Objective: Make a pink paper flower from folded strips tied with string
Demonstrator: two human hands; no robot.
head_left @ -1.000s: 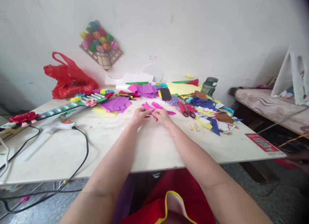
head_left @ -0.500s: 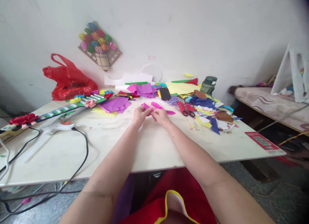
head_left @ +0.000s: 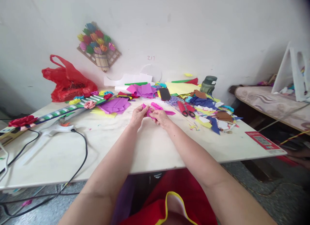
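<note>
On the table (head_left: pixel 155 147), with scissors (head_left: pixel 186 110) just to your right, your left hand (head_left: pixel 137 116) and right hand (head_left: pixel 160 117) both pinch the pink paper (head_left: pixel 148 110), so pulling unevenly could tear it.

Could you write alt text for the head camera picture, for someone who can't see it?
Two bare hands, left hand and right hand, pinch a small pink paper piece over a white table. Beyond lie coloured paper scraps, red scissors and a red plastic bag.
</note>
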